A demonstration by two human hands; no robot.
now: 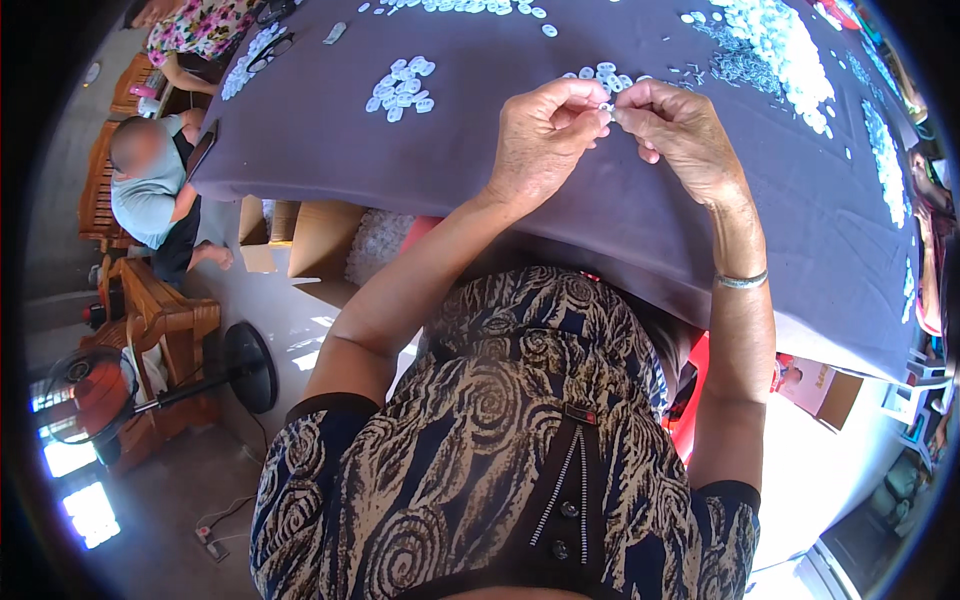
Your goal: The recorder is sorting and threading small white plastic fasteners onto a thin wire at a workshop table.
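The person's left hand [540,142] and right hand [686,138] are meeting above a long table draped in a plain grey-purple cloth [400,160], their fingertips almost touching. Thumb and forefinger of each hand are closing to a narrow pinch, and between them they are holding a tiny whitish piece [606,107], mostly hidden by the fingertips, so its exact shape is impossible to tell. The remaining fingers of the left hand are curling inward; those of the right hand are bending loosely below its pinch. A silver-coloured bracelet [742,281] is circling the right wrist. Just beyond the hands, a small group of white oval plastic pieces [606,74] is lying on the cloth, partly covered by the fingers. A loose cluster of similar white pieces [401,90] is resting to the left, well apart from the hands. To the right, a scatter of thin grey metallic-looking pins [745,66] is lying beside a large spread-out heap of white pieces [792,62]. Past the table's left edge, a seated person in a pale blue shirt [148,205] is facing the table, while a black round-based fan [250,367] is lying in view near carved wooden furniture [165,312].
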